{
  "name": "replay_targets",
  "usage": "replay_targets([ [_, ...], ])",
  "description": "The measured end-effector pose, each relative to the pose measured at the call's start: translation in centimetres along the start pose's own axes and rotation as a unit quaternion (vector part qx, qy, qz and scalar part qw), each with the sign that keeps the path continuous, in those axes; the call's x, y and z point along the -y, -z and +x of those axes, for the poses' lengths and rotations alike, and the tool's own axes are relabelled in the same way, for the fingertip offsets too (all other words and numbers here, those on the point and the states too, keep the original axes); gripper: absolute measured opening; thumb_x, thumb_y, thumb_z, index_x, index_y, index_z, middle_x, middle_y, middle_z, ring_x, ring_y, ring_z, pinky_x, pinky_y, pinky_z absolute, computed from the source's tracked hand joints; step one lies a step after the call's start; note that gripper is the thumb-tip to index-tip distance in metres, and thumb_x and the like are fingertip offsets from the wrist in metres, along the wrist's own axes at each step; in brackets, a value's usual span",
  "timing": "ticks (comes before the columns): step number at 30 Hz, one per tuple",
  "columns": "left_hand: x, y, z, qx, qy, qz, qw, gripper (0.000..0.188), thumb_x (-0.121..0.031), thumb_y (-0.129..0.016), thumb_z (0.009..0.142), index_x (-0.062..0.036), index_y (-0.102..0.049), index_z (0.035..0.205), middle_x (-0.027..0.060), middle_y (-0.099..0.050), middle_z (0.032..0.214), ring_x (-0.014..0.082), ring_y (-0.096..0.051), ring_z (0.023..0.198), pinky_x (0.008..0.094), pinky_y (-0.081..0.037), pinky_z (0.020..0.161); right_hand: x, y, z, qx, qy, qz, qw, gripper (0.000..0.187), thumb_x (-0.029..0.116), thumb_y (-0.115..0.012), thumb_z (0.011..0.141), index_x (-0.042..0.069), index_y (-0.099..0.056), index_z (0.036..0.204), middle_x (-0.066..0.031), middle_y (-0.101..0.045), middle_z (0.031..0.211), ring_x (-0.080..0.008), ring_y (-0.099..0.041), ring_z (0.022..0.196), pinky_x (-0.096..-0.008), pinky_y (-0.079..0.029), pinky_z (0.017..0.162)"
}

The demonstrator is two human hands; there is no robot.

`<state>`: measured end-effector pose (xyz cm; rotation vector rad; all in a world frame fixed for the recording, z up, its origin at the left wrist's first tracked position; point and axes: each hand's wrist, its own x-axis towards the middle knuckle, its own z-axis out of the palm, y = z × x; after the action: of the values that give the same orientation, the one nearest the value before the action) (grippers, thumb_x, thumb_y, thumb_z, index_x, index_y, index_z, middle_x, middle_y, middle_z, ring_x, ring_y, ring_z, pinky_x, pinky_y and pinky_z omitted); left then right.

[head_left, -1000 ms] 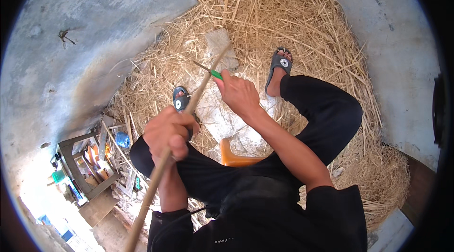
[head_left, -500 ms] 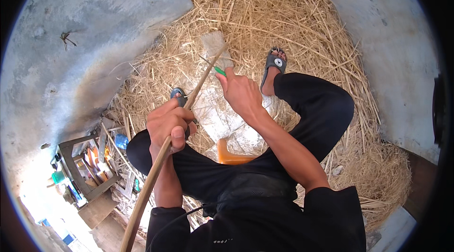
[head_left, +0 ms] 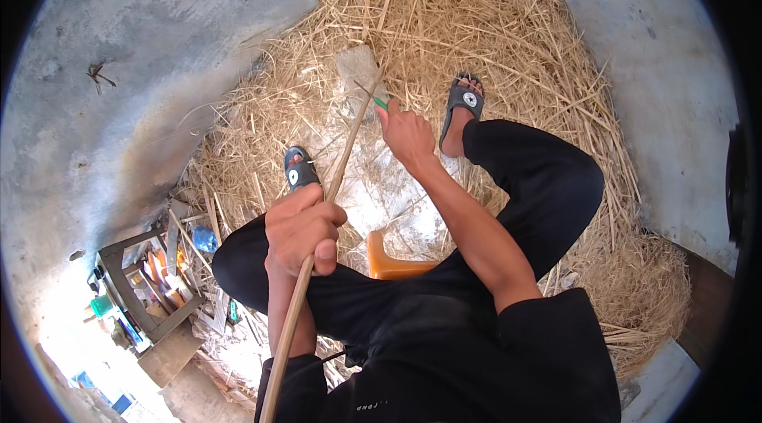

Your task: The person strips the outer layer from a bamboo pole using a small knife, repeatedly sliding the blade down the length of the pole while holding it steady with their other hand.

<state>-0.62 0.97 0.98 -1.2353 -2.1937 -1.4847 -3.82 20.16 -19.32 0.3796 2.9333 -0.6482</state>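
My left hand [head_left: 300, 231] is closed around a long, thin strip of wood or bamboo [head_left: 293, 324]. The strip slants from the lower edge up and away between my legs. Farther out, my right hand [head_left: 409, 136] grips a small knife with a green handle [head_left: 381, 104]. Its thin blade crosses the strip close to the far tip. A pale, worn block [head_left: 356, 67] lies under and beyond that tip; whether the strip touches it I cannot tell.
Dry shavings [head_left: 444, 18] cover much of the floor. An orange plastic seat edge [head_left: 397, 268] shows between my thighs. Grey walls [head_left: 182, 50] stand on both sides. At lower left are a wooden frame [head_left: 127, 288] with clutter and a blue plastic bag [head_left: 205, 239].
My left hand has shifted right and slightly down, and the strip now stands steeper. My right hand has moved a little outward with the knife, nearer the strip's far tip.
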Motion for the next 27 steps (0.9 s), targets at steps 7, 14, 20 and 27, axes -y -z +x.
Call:
replay_targets([
  [7,-1.8,-0.7,0.4,-0.01,-0.043,-0.031,0.999,0.046,-0.029,-0.044,0.096,-0.0071,-0.041,0.056,0.0046,-0.049,0.056,0.0171,-0.039,0.043,0.0295,-0.031,0.039,-2.2,-1.6,3.5,0.0,0.007,-0.044,0.999,0.039,0.039,-0.04,0.097,0.003,-0.055,0.096,-0.0178,-0.064,0.068,-0.0355,-0.066,0.065,-0.0459,-0.052,0.056],
  [14,-4.5,2.4,3.1,-0.06,-0.149,-0.052,0.986,0.044,-0.029,-0.048,0.092,-0.0059,-0.04,0.056,0.0075,-0.052,0.052,0.0125,-0.029,0.036,0.0246,-0.019,0.032,0.4,0.5,1.2,-0.003,-0.015,0.03,0.999,0.042,0.04,-0.041,0.096,0.001,-0.059,0.094,-0.0213,-0.064,0.071,-0.0391,-0.064,0.067,-0.0482,-0.051,0.059],
  [20,-3.6,2.0,3.7,-0.099,-0.032,-0.042,0.994,0.046,-0.029,-0.037,0.096,-0.0102,-0.032,0.054,0.0022,-0.04,0.039,0.0096,-0.023,0.031,0.0259,-0.017,0.031,2.0,2.3,-2.1,0.033,-0.007,0.042,0.999,0.043,0.039,-0.041,0.096,0.0,-0.059,0.093,-0.0231,-0.063,0.069,-0.0397,-0.064,0.066,-0.0479,-0.051,0.059],
  [27,-3.4,1.7,3.0,-0.08,-0.046,-0.034,0.995,0.046,-0.029,-0.035,0.097,-0.0086,-0.034,0.055,0.0029,-0.041,0.04,0.0109,-0.022,0.031,0.0263,-0.018,0.032,2.0,0.3,-2.0,0.005,0.011,0.033,0.999,0.041,0.039,-0.041,0.096,0.002,-0.057,0.094,-0.0209,-0.063,0.065,-0.0382,-0.063,0.058,-0.0486,-0.05,0.054],
])
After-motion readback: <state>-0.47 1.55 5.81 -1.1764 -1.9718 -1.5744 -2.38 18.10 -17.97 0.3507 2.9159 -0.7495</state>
